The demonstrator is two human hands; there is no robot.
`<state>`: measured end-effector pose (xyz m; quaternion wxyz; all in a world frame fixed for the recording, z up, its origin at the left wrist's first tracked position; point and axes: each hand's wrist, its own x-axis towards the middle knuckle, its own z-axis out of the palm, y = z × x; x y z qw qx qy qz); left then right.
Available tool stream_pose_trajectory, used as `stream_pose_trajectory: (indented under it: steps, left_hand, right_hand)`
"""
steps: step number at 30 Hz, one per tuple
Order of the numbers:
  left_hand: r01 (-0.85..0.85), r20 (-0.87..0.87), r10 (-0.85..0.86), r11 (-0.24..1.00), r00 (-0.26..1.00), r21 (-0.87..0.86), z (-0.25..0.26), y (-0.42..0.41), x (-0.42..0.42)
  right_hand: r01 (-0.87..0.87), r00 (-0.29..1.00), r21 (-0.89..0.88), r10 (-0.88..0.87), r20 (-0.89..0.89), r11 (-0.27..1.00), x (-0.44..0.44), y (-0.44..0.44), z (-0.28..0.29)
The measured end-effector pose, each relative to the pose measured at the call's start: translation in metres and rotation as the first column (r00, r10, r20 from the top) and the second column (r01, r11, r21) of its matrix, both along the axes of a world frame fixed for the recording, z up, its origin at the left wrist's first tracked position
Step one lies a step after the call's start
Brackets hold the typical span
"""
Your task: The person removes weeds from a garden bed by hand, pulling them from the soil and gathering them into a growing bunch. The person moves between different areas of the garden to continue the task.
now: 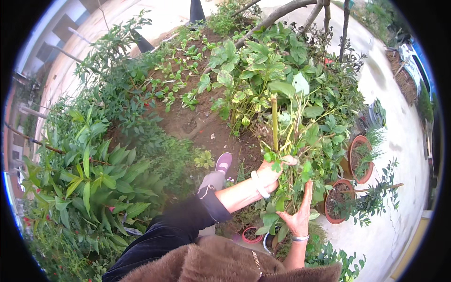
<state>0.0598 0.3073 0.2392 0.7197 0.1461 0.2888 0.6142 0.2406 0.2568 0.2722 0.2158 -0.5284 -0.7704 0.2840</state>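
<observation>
My left hand [273, 174], with a white bangle at the wrist, is closed around a bundle of cut leafy stems [290, 190]. One thick, pale yellow-green stalk [274, 121] rises upright just beyond that hand. Lower on the bundle, my right hand [298, 215] cups the greenery, its thumb on the left side and straight fingers along the right. A silver bracelet [300, 238] circles the right wrist. Leaves cover parts of the fingers on both hands. Yellowing, spotted leaves [264, 67] grow just past the bundle.
Bare soil [190, 123] with small leafy seedlings [176, 79] lies ahead. Dense flowering shrubs [116, 183] fill the left. Terracotta pots [340, 201] stand at the right on concrete paving [394, 141]. A bent branch [275, 16] crosses the far side. A purple shoe [223, 162] rests beside the bed.
</observation>
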Motion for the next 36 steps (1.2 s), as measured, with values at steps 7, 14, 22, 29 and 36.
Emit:
stream_pose_trajectory:
  steps: [7, 14, 22, 29, 36]
  left_hand:
    - [0.075, 0.003, -0.075, 0.996, 0.997, 0.056, 0.164, 0.016, 0.005]
    - [0.195, -0.007, -0.199, 0.95, 0.98, 0.243, 0.23, 0.002, 0.013]
    - [0.244, -0.046, -0.24, 0.94, 0.97, 0.238, 0.245, -0.032, 0.062]
    - [0.34, -0.023, -0.342, 0.92, 0.939, 0.194, 0.247, -0.038, 0.075]
    - [-0.046, -0.394, 0.218, 0.915, 0.893, 0.401, 0.336, 0.079, -0.135]
  right_hand:
    - [0.227, 0.974, 0.354, -0.222, -0.053, 0.907, 0.039, -0.025, 0.041]
    - [0.29, 0.945, 0.466, -0.328, 0.0, 0.836, 0.06, -0.049, 0.043]
    - [0.474, 0.88, 0.358, -0.428, -0.204, 0.804, 0.094, -0.051, -0.015]
    - [0.436, 0.9, 0.073, -0.432, -0.064, 0.897, 0.113, -0.039, 0.012]
    - [0.022, 1.0, 0.203, -0.023, 0.004, 0.979, -0.081, 0.19, 0.116]
